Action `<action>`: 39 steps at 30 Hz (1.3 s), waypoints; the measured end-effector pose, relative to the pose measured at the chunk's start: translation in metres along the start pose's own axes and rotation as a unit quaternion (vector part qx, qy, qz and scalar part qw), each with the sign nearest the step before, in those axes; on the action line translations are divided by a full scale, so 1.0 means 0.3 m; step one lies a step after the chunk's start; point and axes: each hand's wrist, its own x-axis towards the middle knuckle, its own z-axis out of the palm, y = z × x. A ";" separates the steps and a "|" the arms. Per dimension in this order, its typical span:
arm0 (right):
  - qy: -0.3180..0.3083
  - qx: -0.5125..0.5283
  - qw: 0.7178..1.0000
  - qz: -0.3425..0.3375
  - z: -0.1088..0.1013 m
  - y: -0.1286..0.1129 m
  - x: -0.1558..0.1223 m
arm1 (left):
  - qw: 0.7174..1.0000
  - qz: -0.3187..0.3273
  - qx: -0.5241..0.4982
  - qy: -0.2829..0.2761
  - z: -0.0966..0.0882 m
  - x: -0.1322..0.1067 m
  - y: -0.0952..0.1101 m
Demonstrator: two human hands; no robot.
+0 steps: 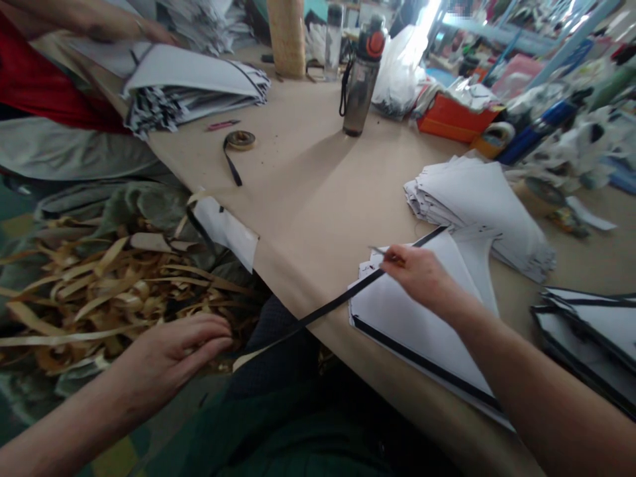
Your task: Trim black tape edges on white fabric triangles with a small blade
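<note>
My left hand [186,348] is off the table's front edge, its fingers closed on the end of a black tape strip [325,308]. Tan backing paper [258,354] peels away along that strip near the fingers. The strip runs up across a white cut panel [417,308], lying along its upper-left edge. Over the panel, my right hand [415,268] is closed around a small pointed metal tool [377,251], its thin tip showing; the rest of it is hidden in the fingers. Another black strip [422,361] lines the panel's near edge.
Stacked white panels [472,192] lie behind my right hand, black-edged pieces [591,324] at right. A tape roll [241,140], a bottle [362,79] and another stack [193,79] stand farther back. Peeled paper strips [124,285] heap at left. A co-worker's arm [94,23] reaches in upper left.
</note>
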 end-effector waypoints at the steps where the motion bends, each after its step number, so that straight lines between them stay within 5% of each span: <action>1: -0.038 0.007 0.999 -0.020 0.027 -0.055 -0.021 | 0.999 0.046 -0.022 -0.011 0.010 0.024 0.055; 4: -0.090 -0.039 0.995 -0.024 0.088 -0.153 -0.049 | 0.988 0.145 -0.053 -0.027 0.077 0.092 0.189; 7: -0.092 -0.079 0.993 -0.002 0.109 -0.171 -0.046 | 0.981 0.193 0.012 -0.007 0.149 0.151 0.284; 13: -0.031 0.043 0.999 0.008 0.070 -0.144 -0.076 | 0.959 0.159 0.225 0.069 0.205 0.201 0.403; 19: -0.034 0.114 0.992 -0.038 0.050 -0.141 -0.167 | 0.960 0.136 0.239 0.058 0.204 0.221 0.428; 23: -0.053 0.137 0.989 -0.010 0.091 -0.161 -0.190 | 0.958 0.142 0.249 0.033 0.192 0.239 0.432; 33: -0.078 -0.057 0.995 -0.013 0.140 -0.202 -0.180 | 0.957 0.157 0.244 0.014 0.202 0.247 0.442; 39: -0.070 -0.022 0.997 -0.012 0.130 -0.208 -0.190 | 0.959 0.217 0.183 -0.008 0.221 0.253 0.445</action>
